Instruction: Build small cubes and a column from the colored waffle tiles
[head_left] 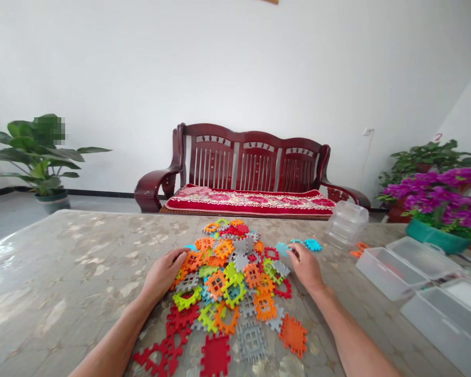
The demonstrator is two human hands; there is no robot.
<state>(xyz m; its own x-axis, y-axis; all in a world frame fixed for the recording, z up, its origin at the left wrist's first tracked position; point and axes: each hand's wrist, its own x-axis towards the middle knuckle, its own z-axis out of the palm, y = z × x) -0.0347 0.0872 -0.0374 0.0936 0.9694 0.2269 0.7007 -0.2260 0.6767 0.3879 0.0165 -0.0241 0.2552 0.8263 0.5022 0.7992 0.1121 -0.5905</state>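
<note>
"fingers first! what is the right hand (308,268) doing?"

"its thumb and finger are pinching a light blue piece (282,249), just beside the right edge of the big pile (241,263)."

"and the left hand (164,271)?"

"it is at the left edge of the pile, with its fingertips by the orange bits. i can't tell if it grips one."

"where is the pile?"

"on the bench (82,267), between the two arms. it's all flat bits with bumpy edges: orange, green, gray, red and blue."

"what is close to us?"

"a red square (215,356), a gray window piece (251,341) and an orange square (293,335)."

"and over on the right?"

"a bright blue piece (313,245) past the right hand, then clear boxes (388,273) near purple flowers (451,193)."
</note>
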